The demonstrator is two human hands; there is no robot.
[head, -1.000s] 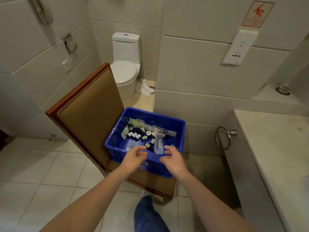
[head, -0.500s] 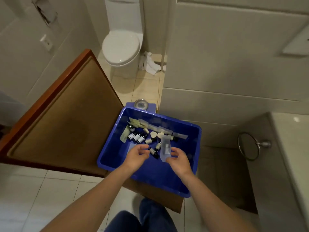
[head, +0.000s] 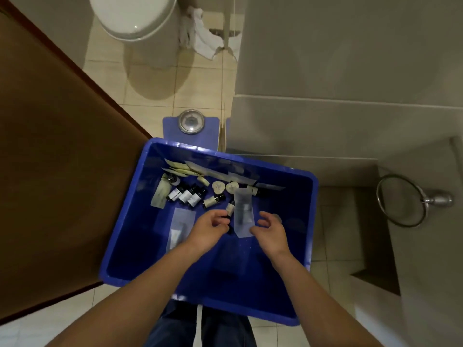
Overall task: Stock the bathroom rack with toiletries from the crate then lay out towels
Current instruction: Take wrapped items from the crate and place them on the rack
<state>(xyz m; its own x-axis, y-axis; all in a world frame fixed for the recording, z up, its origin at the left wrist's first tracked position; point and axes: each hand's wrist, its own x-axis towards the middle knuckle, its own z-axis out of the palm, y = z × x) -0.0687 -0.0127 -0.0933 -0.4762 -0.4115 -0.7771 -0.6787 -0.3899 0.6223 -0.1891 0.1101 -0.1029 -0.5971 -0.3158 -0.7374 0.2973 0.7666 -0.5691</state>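
Note:
A blue crate (head: 310, 221) sits on a brown chair seat, seen from above. Inside lie several small dark bottles (head: 186, 195), round soaps (head: 218, 187), flat sachets (head: 193, 171) and clear packets. My left hand (head: 209, 230) and my right hand (head: 269, 230) are both down inside the crate, fingers loosely curled, empty. A clear packet (head: 243, 212) lies between the two hands; my right fingertips are at its lower edge. Another clear packet (head: 181, 225) lies to the left of my left hand.
The brown chair (head: 62, 171) fills the left side. A toilet (head: 132, 18) and a crumpled white cloth (head: 200, 42) are on the tiled floor beyond. A blue scale (head: 191, 125) lies behind the crate. A metal towel ring (head: 403, 200) hangs on the right wall.
The view has tilted down and come closer to the crate. Both hands have moved from the near rim into the crate, on either side of the clear packet.

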